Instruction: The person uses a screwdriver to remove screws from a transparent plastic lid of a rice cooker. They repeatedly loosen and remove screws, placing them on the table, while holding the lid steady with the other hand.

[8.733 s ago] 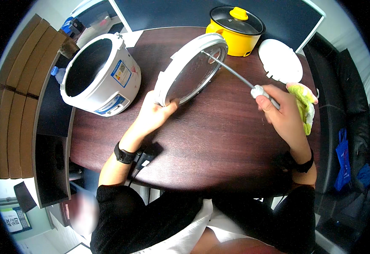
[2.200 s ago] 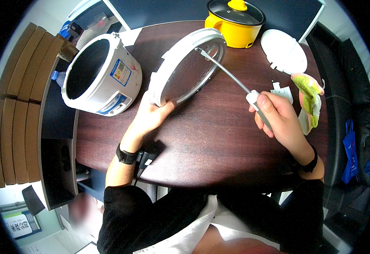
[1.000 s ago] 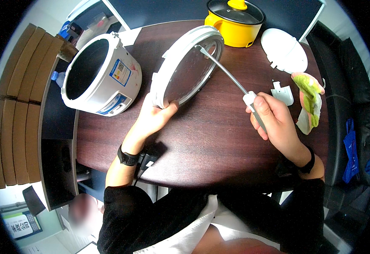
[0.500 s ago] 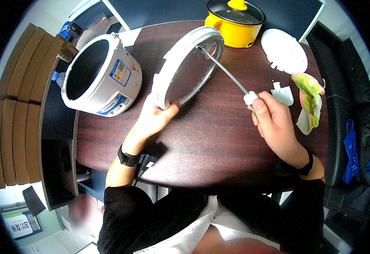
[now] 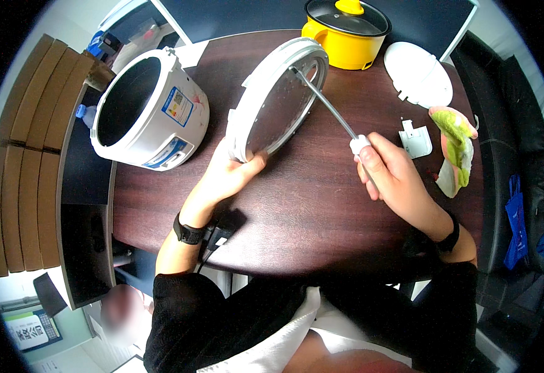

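My left hand (image 5: 229,175) is closed on the lower edge of a round white rice cooker lid (image 5: 260,84), thumb over the rim. The lid is tilted up on edge above the table, its metal-looking inner face turned to the right. In my right hand (image 5: 396,177) is a screwdriver (image 5: 331,107) with a long metal shaft and a whitish handle. Its tip meets the inner face near the lid's upper part; any screw there is too small to make out. To the left stands the white rice cooker body (image 5: 192,127), open at the top with a dark inside.
A yellow electric pot (image 5: 346,50) with a glass lid stands at the back. On the right lie a white oval cover (image 5: 418,74), a small white plastic piece (image 5: 416,142) and a green-and-pink cloth (image 5: 455,146). Brown boxes (image 5: 26,205) are stacked at far left.
My right hand and the screwdriver handle have shifted a little to the left, and the fingers have changed their hold. The tip stays at the same spot on the lid, which has barely moved.
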Demonstrator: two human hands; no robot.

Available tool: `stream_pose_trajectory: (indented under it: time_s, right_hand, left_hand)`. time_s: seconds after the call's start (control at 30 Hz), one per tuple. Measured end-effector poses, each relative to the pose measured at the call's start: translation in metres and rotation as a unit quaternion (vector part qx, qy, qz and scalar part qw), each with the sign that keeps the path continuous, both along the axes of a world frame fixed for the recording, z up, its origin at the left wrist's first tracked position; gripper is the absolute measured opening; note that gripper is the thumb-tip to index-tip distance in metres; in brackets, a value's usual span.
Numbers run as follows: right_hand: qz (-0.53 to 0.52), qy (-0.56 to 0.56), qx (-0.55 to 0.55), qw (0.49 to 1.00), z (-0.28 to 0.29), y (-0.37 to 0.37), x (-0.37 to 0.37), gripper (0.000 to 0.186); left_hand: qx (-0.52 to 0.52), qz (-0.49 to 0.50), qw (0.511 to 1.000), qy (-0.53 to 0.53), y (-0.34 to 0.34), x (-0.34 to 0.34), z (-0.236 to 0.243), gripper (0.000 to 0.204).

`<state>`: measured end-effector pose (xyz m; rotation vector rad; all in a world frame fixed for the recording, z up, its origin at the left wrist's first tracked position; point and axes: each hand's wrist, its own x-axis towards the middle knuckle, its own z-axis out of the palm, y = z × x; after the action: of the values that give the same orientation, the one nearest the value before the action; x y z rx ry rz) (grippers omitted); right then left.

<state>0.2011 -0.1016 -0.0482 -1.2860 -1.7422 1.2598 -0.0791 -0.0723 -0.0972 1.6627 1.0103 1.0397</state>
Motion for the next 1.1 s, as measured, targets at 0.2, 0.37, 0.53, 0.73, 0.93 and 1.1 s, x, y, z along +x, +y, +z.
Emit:
stream_pose_trajectory:
  time_s: [0.2,0.37,0.53,0.73,0.93,1.1]
  right_hand:
    - [-0.133,-0.22,0.35,0.901,-0.001,0.02,0.012,0.029]
    - [-0.168,-0.265,0.421,0.851,0.017,0.024,0.019,0.03]
    - [-0.052,-0.111,0.119,0.985,0.014,0.019,0.023,0.023]
    - [0.079,0.055,-0.092,0.991,0.014,0.01,0.013,0.033]
    - [0.058,0.037,-0.075,0.995,0.016,0.003,0.011,0.035]
    - [0.033,0.057,-0.05,0.997,0.015,0.001,0.012,0.036]
  left_hand:
    - [-0.002,0.006,0.999,0.036,0.002,-0.003,-0.001,0.027]
    - [0.005,0.02,1.0,0.019,0.0,0.001,0.001,0.022]
    - [0.022,0.028,0.999,0.037,0.003,-0.002,0.005,0.023]
    - [0.03,0.029,0.997,-0.064,0.003,-0.004,-0.001,0.018]
    - [0.036,0.047,0.998,-0.006,0.003,-0.002,0.004,0.018]
    - [0.04,0.057,0.997,-0.016,0.004,0.001,0.004,0.018]
